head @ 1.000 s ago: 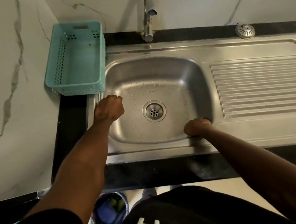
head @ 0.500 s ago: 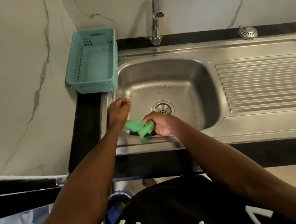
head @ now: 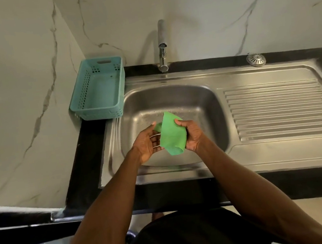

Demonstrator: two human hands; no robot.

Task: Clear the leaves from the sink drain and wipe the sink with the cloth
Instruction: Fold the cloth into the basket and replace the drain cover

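A green cloth (head: 171, 135) is stretched between both hands above the steel sink basin (head: 203, 102). My left hand (head: 147, 144) holds its left edge with fingers spread behind it. My right hand (head: 192, 134) grips its right side. The hands and cloth hide the drain. No leaves show in the basin; water drops speckle its back wall.
A teal plastic basket (head: 98, 89) sits on the black counter left of the sink. The tap (head: 161, 45) rises behind the basin. A ribbed drainboard (head: 280, 111) lies to the right, with a metal strainer (head: 256, 60) on the back ledge. Marble walls stand behind and left.
The cloth was bunched at the sink's front rim; both hands have lifted it over the basin and spread it out. The view has pulled back.
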